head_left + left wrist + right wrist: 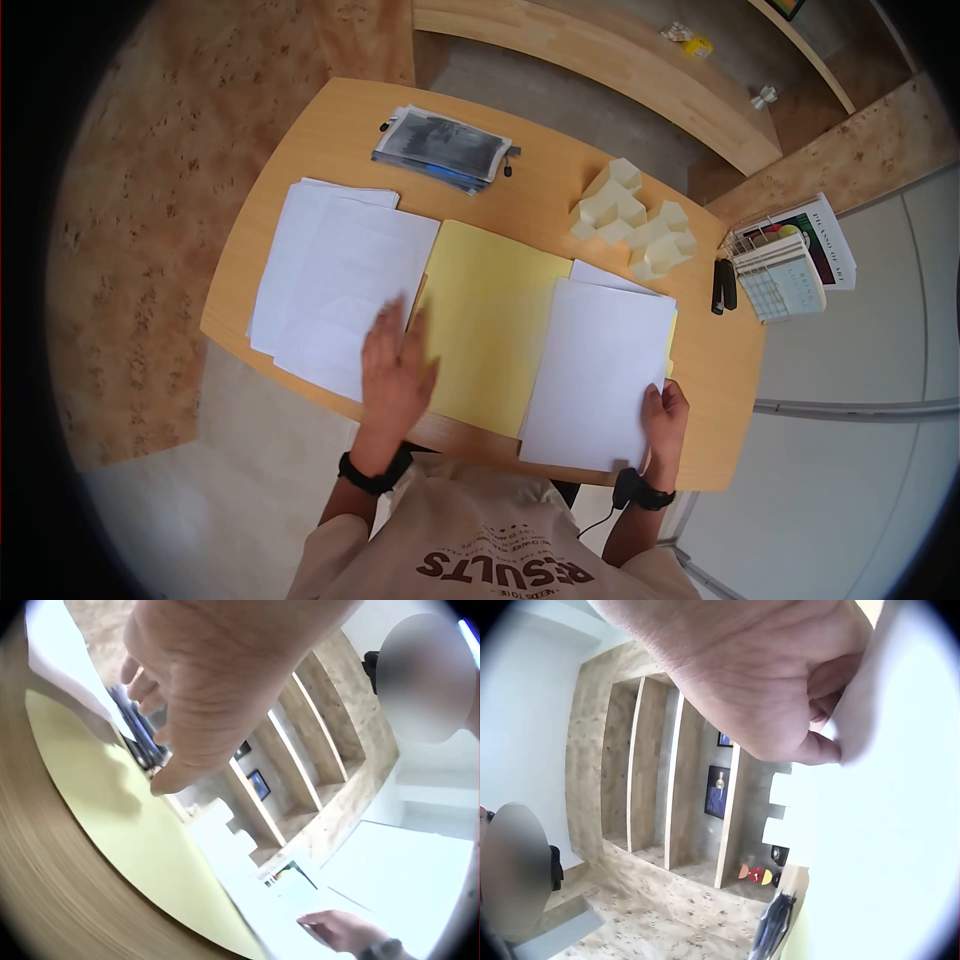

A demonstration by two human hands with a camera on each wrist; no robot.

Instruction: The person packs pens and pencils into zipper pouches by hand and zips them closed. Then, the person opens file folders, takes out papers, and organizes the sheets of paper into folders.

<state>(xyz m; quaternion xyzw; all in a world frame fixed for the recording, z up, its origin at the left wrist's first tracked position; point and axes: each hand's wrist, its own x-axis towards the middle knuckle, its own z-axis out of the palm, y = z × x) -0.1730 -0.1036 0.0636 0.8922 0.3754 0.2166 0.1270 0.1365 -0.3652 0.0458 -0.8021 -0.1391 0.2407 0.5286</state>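
Observation:
A yellow paper folder (490, 330) lies spread across the middle of the desk. White sheets (600, 370) cover its right part, and a slip of yellow shows past their right edge. My right hand (665, 415) pinches these sheets at the lower right edge, thumb on top; the right wrist view shows the paper (900, 825) bending up at the fingers. Over the border between the folder and a left stack of white paper (340, 270), my left hand (397, 370) is held with its fingers extended, blurred. In the left wrist view it casts a shadow on the folder (127, 817).
Dark zip pouches (445, 145) lie at the back left of the desk. Cream hexagonal holders (625, 215) stand at the back right. Beside them are a black stapler (724, 287) and a wire rack (765, 265) with books. Shelving (620, 70) runs behind the desk.

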